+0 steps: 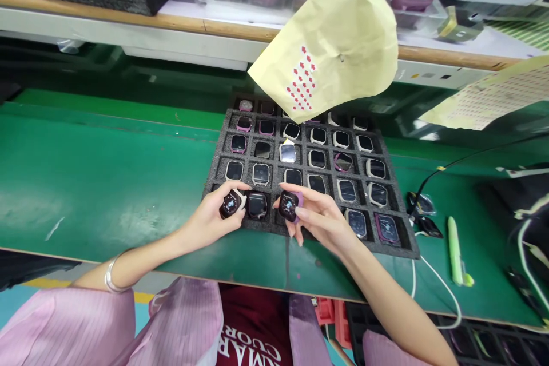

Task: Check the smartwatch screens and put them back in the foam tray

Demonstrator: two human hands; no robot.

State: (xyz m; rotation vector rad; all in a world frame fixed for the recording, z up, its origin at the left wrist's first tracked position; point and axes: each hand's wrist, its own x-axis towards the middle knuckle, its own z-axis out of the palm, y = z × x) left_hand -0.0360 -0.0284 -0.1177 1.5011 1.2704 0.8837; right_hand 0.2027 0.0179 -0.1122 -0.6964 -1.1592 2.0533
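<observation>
A black foam tray (398,249) with many square pockets lies on the green bench, and most pockets hold a small watch body. My left hand (210,217) is closed on a dark watch body with a light rim (231,203), held over the tray's near left corner. My right hand (319,217) is closed on a dark watch body with a purple rim (289,206), held over the tray's near edge. Both screens face up and show a lit display. A silver bangle sits on my left wrist.
A crumpled yellow sheet with red arrow stickers (338,40) hangs over the tray's far side. A green marker pen (455,249), white cable (441,289) and small black chargers (422,211) lie to the right. A raised shelf with boxes and papers (223,26) runs behind.
</observation>
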